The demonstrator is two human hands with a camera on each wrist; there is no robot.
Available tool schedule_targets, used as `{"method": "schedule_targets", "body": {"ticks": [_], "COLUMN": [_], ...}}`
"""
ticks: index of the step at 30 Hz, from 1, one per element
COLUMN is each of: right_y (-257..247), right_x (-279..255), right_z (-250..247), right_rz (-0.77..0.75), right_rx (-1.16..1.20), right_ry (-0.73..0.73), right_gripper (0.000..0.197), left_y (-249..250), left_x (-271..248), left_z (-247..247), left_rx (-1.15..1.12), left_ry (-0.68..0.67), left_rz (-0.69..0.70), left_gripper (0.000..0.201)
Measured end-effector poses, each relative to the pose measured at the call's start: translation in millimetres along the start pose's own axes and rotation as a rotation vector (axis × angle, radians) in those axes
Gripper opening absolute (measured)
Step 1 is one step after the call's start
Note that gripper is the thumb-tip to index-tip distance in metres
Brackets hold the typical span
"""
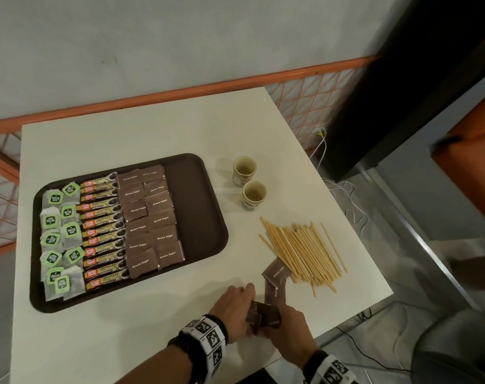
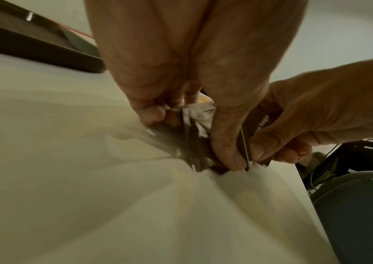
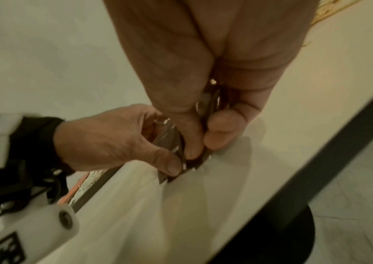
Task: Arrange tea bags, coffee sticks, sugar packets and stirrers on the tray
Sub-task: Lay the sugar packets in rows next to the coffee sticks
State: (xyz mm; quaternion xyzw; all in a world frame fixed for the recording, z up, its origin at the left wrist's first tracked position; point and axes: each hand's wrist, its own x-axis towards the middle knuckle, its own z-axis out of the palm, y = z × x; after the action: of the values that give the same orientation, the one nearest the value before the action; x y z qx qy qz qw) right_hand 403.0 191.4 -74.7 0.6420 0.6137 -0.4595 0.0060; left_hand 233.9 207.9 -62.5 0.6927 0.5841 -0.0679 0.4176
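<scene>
A dark brown tray (image 1: 205,217) on the white table holds green-tagged tea bags (image 1: 58,239) at its left, coffee sticks (image 1: 102,234) in the middle and brown sugar packets (image 1: 152,223) to their right. Both hands meet near the table's front edge. My left hand (image 1: 240,309) and right hand (image 1: 287,325) together pinch a small stack of brown sugar packets (image 1: 263,317) standing on edge on the table (image 2: 246,142) (image 3: 171,144). Two loose sugar packets (image 1: 277,273) lie just beyond the hands. Wooden stirrers (image 1: 302,250) lie in a pile to the right.
Two small cups (image 1: 244,170) (image 1: 253,195) stand right of the tray, behind the stirrers. The tray's right strip (image 1: 191,195) is bare. The table's front-right edge (image 1: 346,320) runs close to my right hand. An orange seat (image 1: 468,167) is off to the right.
</scene>
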Motion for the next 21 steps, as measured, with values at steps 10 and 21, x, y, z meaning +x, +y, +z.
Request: {"method": "schedule_targets", "body": {"ticks": [10,21], "right_y": [-86,-192], "right_x": [3,39], "right_z": [-48,-45], "right_rz": [-0.301,-0.146], "right_rx": [0.242,0.615], "right_ry": [-0.377,-0.524], "right_gripper": [0.024,0.034], "left_y": [-41,-82], "left_x": [-45,-93], "left_z": [-66,-117], "left_rx": [-0.664,-1.498], "left_ry": [0.016,0.411], "left_rz": [0.049,-0.115], "left_gripper": [0.021,0.022]}}
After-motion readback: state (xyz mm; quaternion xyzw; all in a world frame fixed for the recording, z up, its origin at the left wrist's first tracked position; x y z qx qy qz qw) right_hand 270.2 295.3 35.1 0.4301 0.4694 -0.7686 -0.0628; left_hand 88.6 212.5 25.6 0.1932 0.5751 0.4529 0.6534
